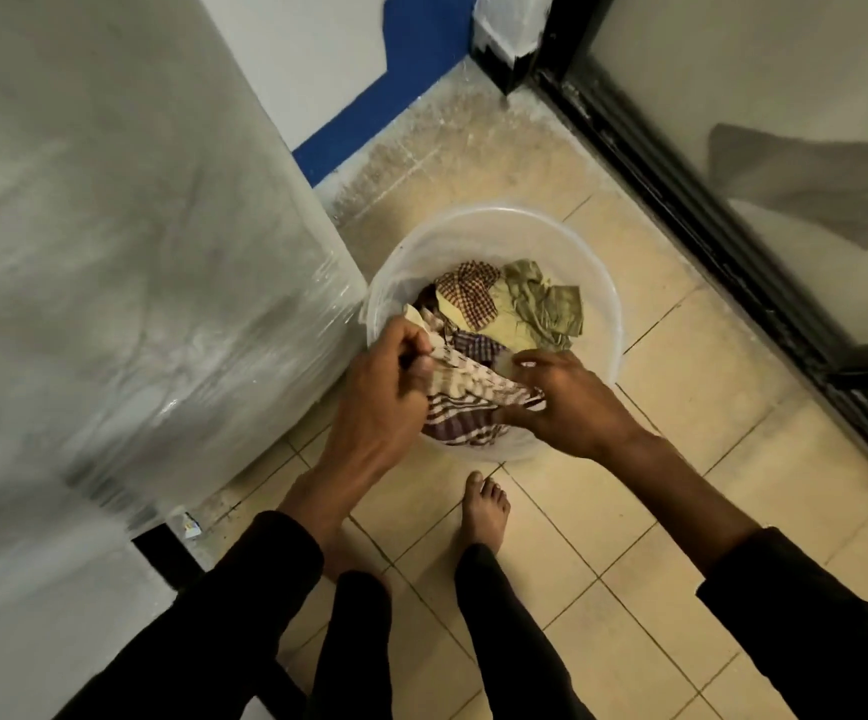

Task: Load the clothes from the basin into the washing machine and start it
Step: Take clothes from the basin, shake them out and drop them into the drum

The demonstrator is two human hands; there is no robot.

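A plastic-wrapped washing machine (pixel 125 262) stands left of a translucent basin (pixel 595 304) on the tiled floor (pixel 681 459). Inside lie crumpled checked and olive clothes (pixel 515 309). Left hand (pixel 380 392) and right hand (pixel 567 402) reach down, fingers clamped on a striped cloth (pixel 468 394).

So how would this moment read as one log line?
stage: unloading basin | left hand: grips striped cloth | right hand: grips it too
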